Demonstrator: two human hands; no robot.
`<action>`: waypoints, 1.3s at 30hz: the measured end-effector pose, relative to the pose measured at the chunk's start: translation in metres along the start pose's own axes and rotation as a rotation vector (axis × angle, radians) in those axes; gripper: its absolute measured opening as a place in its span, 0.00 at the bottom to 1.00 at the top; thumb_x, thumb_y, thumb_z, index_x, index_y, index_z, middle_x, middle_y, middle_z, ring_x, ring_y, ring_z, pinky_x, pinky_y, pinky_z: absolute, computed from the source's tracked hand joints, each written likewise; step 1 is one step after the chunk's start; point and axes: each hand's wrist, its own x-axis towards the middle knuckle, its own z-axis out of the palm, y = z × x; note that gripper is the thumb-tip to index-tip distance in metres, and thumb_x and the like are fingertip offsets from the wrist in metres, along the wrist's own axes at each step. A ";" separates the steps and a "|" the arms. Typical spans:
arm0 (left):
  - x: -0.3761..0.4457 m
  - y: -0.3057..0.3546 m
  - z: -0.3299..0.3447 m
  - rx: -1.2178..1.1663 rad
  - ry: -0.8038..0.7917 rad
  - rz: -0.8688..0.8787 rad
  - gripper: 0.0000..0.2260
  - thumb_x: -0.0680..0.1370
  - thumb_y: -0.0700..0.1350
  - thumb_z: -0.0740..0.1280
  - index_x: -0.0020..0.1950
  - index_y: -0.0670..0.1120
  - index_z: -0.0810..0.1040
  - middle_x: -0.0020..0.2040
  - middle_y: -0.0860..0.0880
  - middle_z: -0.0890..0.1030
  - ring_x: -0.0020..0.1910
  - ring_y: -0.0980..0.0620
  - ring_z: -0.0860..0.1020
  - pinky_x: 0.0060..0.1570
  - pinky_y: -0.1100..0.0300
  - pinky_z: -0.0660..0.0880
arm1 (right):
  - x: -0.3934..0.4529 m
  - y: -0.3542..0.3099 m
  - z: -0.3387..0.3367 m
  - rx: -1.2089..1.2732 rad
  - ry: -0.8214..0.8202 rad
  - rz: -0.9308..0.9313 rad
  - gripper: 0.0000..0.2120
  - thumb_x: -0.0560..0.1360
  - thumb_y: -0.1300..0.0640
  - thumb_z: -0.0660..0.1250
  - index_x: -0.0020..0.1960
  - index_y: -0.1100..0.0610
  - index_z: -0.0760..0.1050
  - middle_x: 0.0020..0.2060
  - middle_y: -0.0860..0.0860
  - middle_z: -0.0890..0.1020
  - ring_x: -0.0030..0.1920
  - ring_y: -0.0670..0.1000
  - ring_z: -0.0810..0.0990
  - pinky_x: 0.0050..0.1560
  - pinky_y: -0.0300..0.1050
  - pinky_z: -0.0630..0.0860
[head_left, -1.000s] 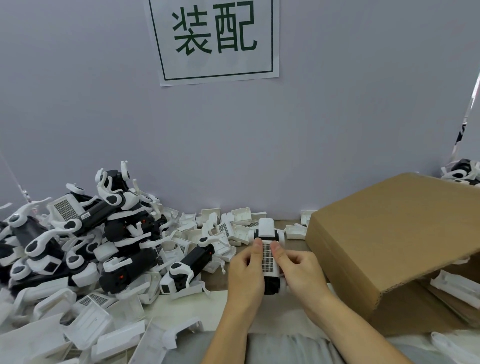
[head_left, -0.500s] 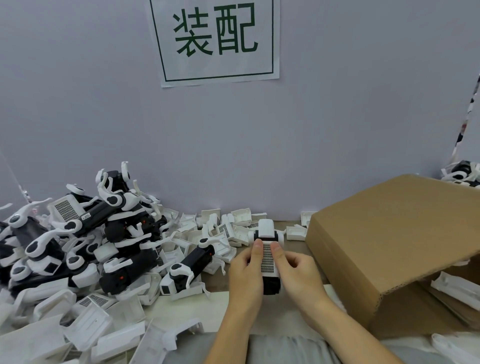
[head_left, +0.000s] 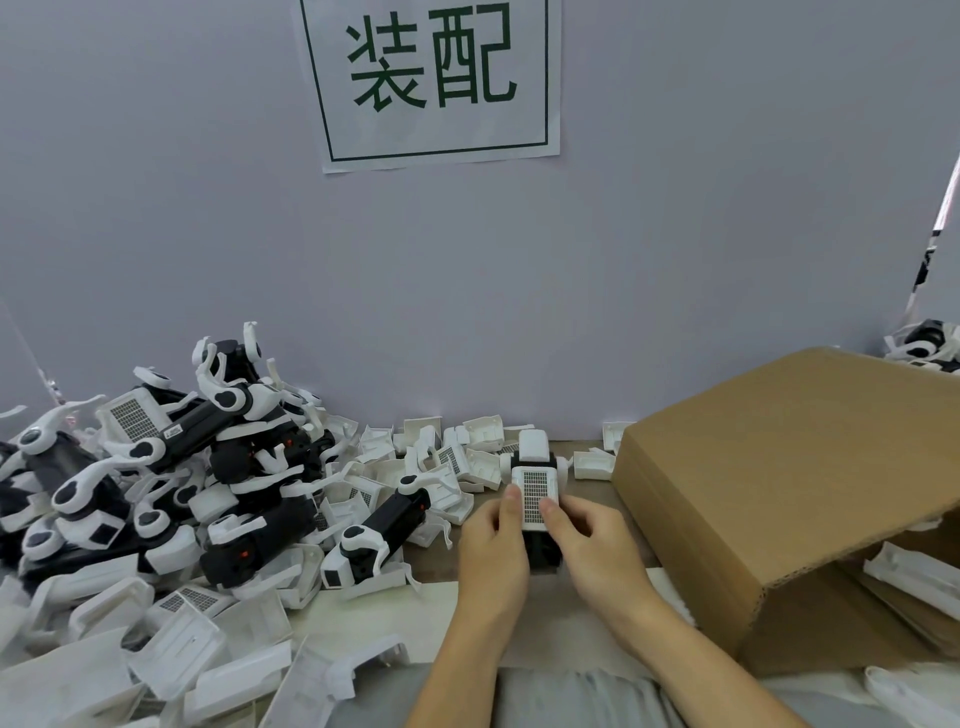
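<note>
In front of me I see a plain, pale grey wall, evenly lit. A white paper sign with green characters in a green frame hangs high on it. Below runs a tan table, with a brown cardboard box at its right.

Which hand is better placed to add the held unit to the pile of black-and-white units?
Probably the left hand: both hands grip the unit, but the pile lies on its side, while the right hand sits beside the cardboard box.
</note>
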 end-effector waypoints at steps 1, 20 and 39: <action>0.000 0.001 0.000 -0.031 -0.007 -0.010 0.15 0.84 0.50 0.61 0.45 0.49 0.84 0.46 0.45 0.86 0.52 0.44 0.83 0.57 0.47 0.78 | 0.000 0.001 0.000 -0.006 0.011 -0.018 0.09 0.81 0.58 0.65 0.50 0.53 0.84 0.42 0.45 0.87 0.44 0.40 0.84 0.41 0.29 0.74; 0.000 0.003 0.001 -0.030 -0.008 0.030 0.11 0.84 0.44 0.64 0.48 0.45 0.85 0.45 0.45 0.86 0.50 0.44 0.84 0.55 0.44 0.80 | 0.003 0.001 0.003 -0.018 0.040 -0.075 0.09 0.80 0.57 0.67 0.48 0.47 0.84 0.43 0.47 0.88 0.48 0.47 0.86 0.53 0.46 0.81; 0.002 -0.001 -0.002 0.004 -0.001 -0.021 0.09 0.84 0.42 0.63 0.57 0.46 0.82 0.49 0.49 0.86 0.51 0.51 0.83 0.57 0.47 0.80 | 0.010 0.009 0.000 0.058 0.111 -0.006 0.15 0.79 0.66 0.66 0.63 0.54 0.79 0.42 0.41 0.86 0.47 0.37 0.84 0.44 0.29 0.77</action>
